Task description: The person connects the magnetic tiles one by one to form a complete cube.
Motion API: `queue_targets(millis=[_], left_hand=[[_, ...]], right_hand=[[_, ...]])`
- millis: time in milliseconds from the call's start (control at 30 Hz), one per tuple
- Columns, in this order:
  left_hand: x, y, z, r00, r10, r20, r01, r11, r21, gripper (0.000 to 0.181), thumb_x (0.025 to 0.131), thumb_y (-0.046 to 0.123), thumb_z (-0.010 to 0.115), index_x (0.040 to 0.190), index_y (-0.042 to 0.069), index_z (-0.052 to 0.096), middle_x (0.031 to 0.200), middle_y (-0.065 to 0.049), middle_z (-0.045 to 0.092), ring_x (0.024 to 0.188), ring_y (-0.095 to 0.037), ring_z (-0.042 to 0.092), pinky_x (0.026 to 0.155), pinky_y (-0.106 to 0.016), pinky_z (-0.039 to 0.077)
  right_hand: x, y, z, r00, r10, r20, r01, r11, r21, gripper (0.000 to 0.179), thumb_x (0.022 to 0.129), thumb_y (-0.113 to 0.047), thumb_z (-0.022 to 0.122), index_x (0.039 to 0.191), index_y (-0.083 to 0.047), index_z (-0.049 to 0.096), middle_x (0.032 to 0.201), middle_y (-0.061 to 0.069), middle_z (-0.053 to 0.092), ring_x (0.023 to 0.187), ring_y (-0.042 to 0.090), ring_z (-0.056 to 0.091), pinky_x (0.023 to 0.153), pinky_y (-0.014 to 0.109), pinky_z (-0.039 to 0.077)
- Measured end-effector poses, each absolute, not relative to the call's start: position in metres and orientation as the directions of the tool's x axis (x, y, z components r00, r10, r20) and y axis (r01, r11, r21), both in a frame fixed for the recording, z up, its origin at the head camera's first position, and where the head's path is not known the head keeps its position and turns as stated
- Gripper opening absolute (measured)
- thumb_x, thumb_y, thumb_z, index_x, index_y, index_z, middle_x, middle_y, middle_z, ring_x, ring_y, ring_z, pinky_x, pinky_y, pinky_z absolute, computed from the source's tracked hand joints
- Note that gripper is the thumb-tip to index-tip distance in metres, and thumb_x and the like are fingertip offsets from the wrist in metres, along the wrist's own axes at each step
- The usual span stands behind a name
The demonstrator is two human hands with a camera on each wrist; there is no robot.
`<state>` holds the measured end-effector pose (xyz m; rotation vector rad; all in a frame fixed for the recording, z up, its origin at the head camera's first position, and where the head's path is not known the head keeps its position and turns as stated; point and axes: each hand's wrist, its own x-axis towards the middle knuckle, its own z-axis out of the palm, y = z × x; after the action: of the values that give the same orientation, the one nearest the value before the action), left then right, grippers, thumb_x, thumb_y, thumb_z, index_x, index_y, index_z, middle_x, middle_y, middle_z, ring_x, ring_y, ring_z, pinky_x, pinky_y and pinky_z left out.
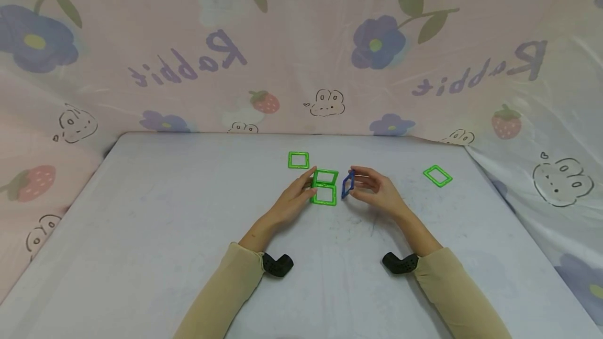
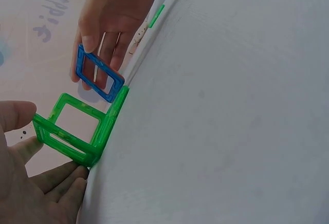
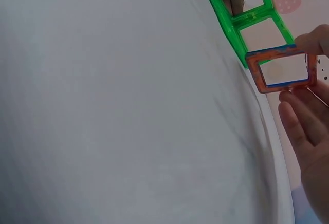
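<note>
Three green square magnetic tiles (image 1: 325, 204) are joined in front of me: one flat on the table, one upright at the back and one upright on the left. My left hand (image 1: 293, 200) holds the left upright tile, thumb at the near edge and fingers toward the far side. My right hand (image 1: 382, 192) pinches a blue square magnetic tile (image 1: 347, 184) between thumb and fingers. This tile is tilted on edge, slightly apart from the right side of the green ones. In the right wrist view, the blue tile (image 3: 257, 75) looks reddish on its face.
One loose green square tile (image 1: 299, 160) lies behind the joined tiles. Another green tile (image 1: 438, 176) lies at the far right. The white table (image 1: 141, 234) meets a printed cloth (image 1: 292, 77) at its back and sides. Black devices are strapped at both wrists.
</note>
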<state>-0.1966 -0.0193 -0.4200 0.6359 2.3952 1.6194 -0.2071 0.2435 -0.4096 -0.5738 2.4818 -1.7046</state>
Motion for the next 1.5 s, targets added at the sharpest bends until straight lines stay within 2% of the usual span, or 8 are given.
queue_targets(millis=[200, 400, 633, 1100, 1333, 1500], left_hand=[[-0.198, -0.019, -0.421, -0.891, 0.445, 0.092, 0.249, 0.310, 0.917, 0.058, 0.101, 0.024, 0.045, 0.154, 0.015, 0.022, 0.146, -0.017, 0.042, 0.136, -0.030, 0.039, 0.112, -0.048, 0.030], [-0.198, -0.019, -0.422, -0.888, 0.450, 0.095, 0.256, 0.312, 0.915, 0.058, 0.101, 0.024, 0.045, 0.154, 0.015, 0.022, 0.146, -0.017, 0.042, 0.136, -0.030, 0.039, 0.112, -0.047, 0.030], [-0.198, -0.019, -0.421, -0.889, 0.450, 0.087, 0.251, 0.318, 0.914, 0.058, 0.101, 0.024, 0.044, 0.154, 0.015, 0.021, 0.145, -0.017, 0.043, 0.136, -0.029, 0.040, 0.112, -0.047, 0.030], [-0.198, -0.019, -0.421, -0.892, 0.444, 0.090, 0.252, 0.322, 0.913, 0.058, 0.101, 0.024, 0.044, 0.154, 0.014, 0.021, 0.143, -0.017, 0.046, 0.134, -0.030, 0.042, 0.111, -0.050, 0.030], [-0.199, -0.018, -0.422, -0.900, 0.432, 0.062, 0.221, 0.329, 0.918, 0.057, 0.101, 0.025, 0.044, 0.154, 0.020, 0.022, 0.143, -0.014, 0.047, 0.134, -0.026, 0.042, 0.112, -0.047, 0.029], [-0.199, -0.018, -0.422, -0.905, 0.424, 0.043, 0.182, 0.293, 0.939, 0.057, 0.101, 0.023, 0.045, 0.153, 0.020, 0.024, 0.144, -0.014, 0.046, 0.134, -0.027, 0.043, 0.112, -0.048, 0.029]], right_hand=[[-0.206, 0.240, -0.409, -0.921, -0.363, 0.139, -0.267, 0.330, -0.906, 0.063, 0.083, 0.001, 0.070, 0.139, 0.004, 0.042, 0.140, 0.022, 0.048, 0.123, 0.039, 0.052, 0.102, 0.046, 0.042], [-0.206, 0.240, -0.410, -0.916, -0.378, 0.136, -0.268, 0.321, -0.909, 0.062, 0.083, 0.000, 0.069, 0.139, 0.004, 0.043, 0.140, 0.022, 0.048, 0.122, 0.040, 0.052, 0.102, 0.049, 0.042], [-0.204, 0.236, -0.412, -0.900, -0.409, 0.148, -0.290, 0.311, -0.905, 0.061, 0.083, 0.001, 0.070, 0.139, 0.001, 0.045, 0.138, 0.023, 0.050, 0.119, 0.041, 0.054, 0.099, 0.049, 0.044], [-0.204, 0.233, -0.413, -0.880, -0.442, 0.175, -0.326, 0.292, -0.899, 0.061, 0.083, 0.003, 0.068, 0.139, 0.003, 0.044, 0.138, 0.026, 0.048, 0.117, 0.043, 0.055, 0.098, 0.051, 0.044], [-0.205, 0.231, -0.413, -0.878, -0.446, 0.175, -0.331, 0.299, -0.895, 0.061, 0.083, 0.002, 0.069, 0.139, 0.002, 0.045, 0.139, 0.025, 0.048, 0.118, 0.042, 0.055, 0.097, 0.049, 0.046], [-0.204, 0.230, -0.413, -0.882, -0.442, 0.165, -0.324, 0.315, -0.892, 0.060, 0.083, 0.000, 0.070, 0.138, 0.001, 0.046, 0.140, 0.023, 0.048, 0.118, 0.041, 0.055, 0.097, 0.049, 0.046]])
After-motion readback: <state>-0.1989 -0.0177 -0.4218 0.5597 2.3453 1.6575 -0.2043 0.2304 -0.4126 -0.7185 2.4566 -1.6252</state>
